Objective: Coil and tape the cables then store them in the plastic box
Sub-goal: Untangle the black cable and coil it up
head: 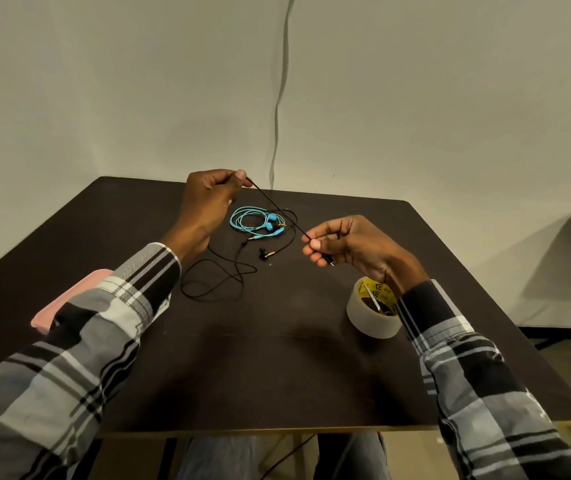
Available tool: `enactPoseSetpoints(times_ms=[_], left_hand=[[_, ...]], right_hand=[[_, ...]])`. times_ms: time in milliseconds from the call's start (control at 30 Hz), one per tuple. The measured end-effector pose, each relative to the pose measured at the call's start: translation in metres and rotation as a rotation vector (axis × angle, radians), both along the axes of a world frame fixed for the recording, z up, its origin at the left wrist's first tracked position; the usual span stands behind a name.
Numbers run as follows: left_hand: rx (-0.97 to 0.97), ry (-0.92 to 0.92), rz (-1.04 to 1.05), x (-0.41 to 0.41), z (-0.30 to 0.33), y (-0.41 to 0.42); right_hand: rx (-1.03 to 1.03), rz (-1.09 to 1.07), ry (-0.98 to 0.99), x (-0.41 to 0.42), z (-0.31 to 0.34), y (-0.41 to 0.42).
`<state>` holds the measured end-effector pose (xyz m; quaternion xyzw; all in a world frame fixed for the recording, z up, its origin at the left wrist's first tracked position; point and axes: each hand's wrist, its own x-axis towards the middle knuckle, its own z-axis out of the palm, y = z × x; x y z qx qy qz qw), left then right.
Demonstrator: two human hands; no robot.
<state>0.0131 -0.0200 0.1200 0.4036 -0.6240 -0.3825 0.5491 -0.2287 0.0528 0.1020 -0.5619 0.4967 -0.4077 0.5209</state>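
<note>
Above the dark worktop (277, 358) centre: left hand (207, 199) and right hand (342, 242) each pinch the thin black earphone cable (277, 206), taut between them; clear tape roll (374, 311) near right edge.

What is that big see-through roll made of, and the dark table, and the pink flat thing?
The clear tape roll looks like glossy plastic film wound on a yellow printed core, probably cardboard. The dark brown table seems to be matte laminated board: its front edge shows a pale layer. The flat pink thing looks like smooth plastic, likely the box or its lid; a sleeve hides most of it.
</note>
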Motion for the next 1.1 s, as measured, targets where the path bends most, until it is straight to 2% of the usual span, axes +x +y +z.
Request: enactPoseSetpoints(times_ms=[133,233,300,433,600,900,1000,1100], left_hand=[[0.000,0.008,0.003,0.000,0.002,-0.002],[-0.012,-0.037,-0.043,-0.001,0.006,0.000],[-0.033,-0.120,-0.153,-0.005,0.008,0.006],[-0.099,-0.339,-0.306,-0.020,0.011,0.014],[-0.051,-0.221,-0.319,-0.020,0.019,0.014],[-0.036,-0.064,-0.120,0.036,0.031,-0.006],[-0.050,-0.065,-0.113,0.038,0.030,-0.007],[-0.072,-0.128,-0.180,0.024,0.029,0.000]], right_hand=[[-0.004,-0.004,-0.004,-0.003,0.002,0.002],[-0.007,-0.016,0.077,-0.005,0.005,0.003],[-0.028,-0.029,0.097,0.000,0.011,0.001],[-0.136,-0.095,0.017,0.023,0.029,-0.006],[-0.232,-0.210,0.010,0.032,0.040,-0.009],[-0.167,-0.378,-0.042,-0.013,0.028,0.005],[-0.091,-0.313,0.079,-0.015,0.022,0.006],[-0.113,-0.255,0.252,-0.006,0.027,0.004]])
